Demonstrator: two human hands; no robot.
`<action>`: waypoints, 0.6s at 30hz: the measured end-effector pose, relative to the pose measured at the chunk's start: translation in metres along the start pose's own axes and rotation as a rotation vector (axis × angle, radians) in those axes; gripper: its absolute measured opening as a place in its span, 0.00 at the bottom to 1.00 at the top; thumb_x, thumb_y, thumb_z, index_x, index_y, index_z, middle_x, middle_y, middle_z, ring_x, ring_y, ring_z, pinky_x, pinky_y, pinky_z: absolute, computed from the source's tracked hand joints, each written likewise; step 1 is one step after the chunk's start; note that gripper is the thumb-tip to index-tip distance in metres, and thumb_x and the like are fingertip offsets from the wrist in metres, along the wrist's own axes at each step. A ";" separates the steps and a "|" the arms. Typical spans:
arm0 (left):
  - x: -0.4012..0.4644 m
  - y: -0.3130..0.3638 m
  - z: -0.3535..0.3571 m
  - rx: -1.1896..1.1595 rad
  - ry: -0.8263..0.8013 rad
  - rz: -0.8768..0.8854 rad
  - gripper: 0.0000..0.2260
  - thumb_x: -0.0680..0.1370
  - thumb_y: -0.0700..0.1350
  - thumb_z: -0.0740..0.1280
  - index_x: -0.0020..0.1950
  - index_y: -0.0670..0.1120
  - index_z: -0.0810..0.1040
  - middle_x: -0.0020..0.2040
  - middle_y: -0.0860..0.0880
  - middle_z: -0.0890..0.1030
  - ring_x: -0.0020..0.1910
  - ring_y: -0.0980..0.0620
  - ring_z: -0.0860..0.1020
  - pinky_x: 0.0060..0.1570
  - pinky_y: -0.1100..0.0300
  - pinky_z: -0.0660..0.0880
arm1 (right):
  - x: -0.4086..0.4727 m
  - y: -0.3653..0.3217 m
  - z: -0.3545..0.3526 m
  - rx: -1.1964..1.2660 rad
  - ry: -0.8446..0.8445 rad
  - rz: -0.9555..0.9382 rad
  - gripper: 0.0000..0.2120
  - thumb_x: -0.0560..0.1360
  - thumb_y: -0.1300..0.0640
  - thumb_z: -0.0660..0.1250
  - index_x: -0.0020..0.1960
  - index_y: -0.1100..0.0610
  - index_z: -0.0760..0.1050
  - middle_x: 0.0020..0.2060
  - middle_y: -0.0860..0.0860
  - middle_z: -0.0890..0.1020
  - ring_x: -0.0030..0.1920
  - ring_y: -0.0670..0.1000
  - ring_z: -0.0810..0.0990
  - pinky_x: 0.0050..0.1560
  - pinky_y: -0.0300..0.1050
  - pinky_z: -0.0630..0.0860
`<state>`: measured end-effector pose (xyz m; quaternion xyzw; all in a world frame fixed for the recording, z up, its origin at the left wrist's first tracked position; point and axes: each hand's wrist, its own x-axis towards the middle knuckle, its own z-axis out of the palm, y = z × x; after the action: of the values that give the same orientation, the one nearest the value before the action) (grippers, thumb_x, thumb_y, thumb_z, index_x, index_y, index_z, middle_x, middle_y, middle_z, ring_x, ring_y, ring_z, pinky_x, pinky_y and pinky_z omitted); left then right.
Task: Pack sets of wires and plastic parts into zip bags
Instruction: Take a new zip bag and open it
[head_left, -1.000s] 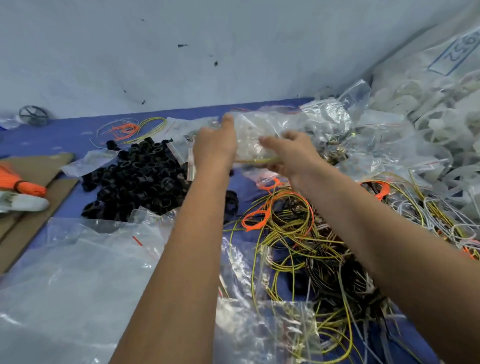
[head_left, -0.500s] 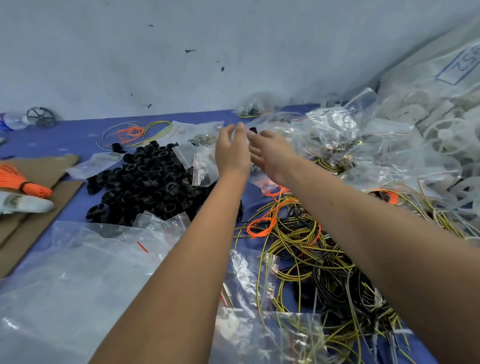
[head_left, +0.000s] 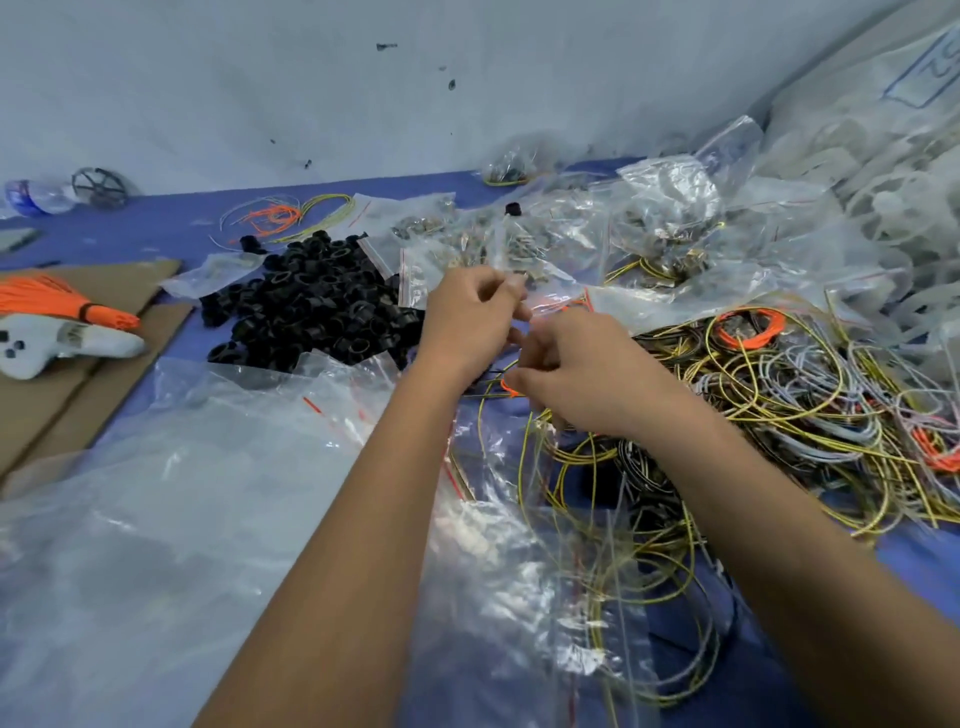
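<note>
Two hands at work over wires, black plastic parts and clear zip bags on a blue counter (head_left: 156, 228).

Left hand (head_left: 470, 317): fingers curled, pinching the edge of a small clear zip bag with a red seal line (head_left: 550, 301), held just above the counter. Right hand (head_left: 582, 379): fingers curled at a thin orange wire (head_left: 506, 387) beside the left wrist; the grip itself is blurred, so I cannot tell whether it holds. Tangled heap of yellow, black, grey and orange wires (head_left: 779, 395): on the counter, right of and under the right hand. Pile of black plastic ring parts (head_left: 311, 301): left of the left hand. Filled clear zip bags (head_left: 670, 218): stacked behind the hands. Large sheet of clear plastic (head_left: 156, 519): near left. Orange tassel-like bundle (head_left: 57, 301): on brown cardboard (head_left: 104, 343), far left.
</note>
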<state>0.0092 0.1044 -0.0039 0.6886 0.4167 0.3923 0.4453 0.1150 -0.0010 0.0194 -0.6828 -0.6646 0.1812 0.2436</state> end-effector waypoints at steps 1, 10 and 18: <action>-0.004 0.000 0.000 -0.018 -0.009 -0.009 0.12 0.85 0.44 0.63 0.46 0.41 0.81 0.41 0.43 0.86 0.29 0.50 0.81 0.34 0.58 0.78 | -0.007 -0.002 0.002 -0.021 -0.051 -0.032 0.13 0.77 0.54 0.72 0.38 0.61 0.80 0.33 0.58 0.84 0.33 0.56 0.79 0.39 0.49 0.77; -0.011 0.000 0.007 -0.065 -0.005 -0.009 0.13 0.86 0.46 0.61 0.47 0.42 0.81 0.38 0.47 0.85 0.30 0.50 0.81 0.35 0.58 0.79 | -0.030 -0.002 0.012 -0.106 -0.574 -0.277 0.08 0.70 0.49 0.80 0.39 0.52 0.84 0.35 0.46 0.84 0.35 0.43 0.81 0.38 0.40 0.76; -0.015 0.007 0.005 0.047 -0.074 0.058 0.24 0.87 0.55 0.57 0.44 0.40 0.84 0.38 0.46 0.86 0.35 0.49 0.82 0.38 0.59 0.77 | -0.010 0.024 0.002 -0.156 0.235 -0.225 0.02 0.77 0.57 0.70 0.49 0.55 0.79 0.34 0.46 0.76 0.41 0.58 0.79 0.42 0.53 0.74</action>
<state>0.0105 0.0871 -0.0016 0.7246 0.3889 0.3693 0.4328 0.1331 -0.0104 0.0027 -0.6372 -0.7159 0.0195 0.2846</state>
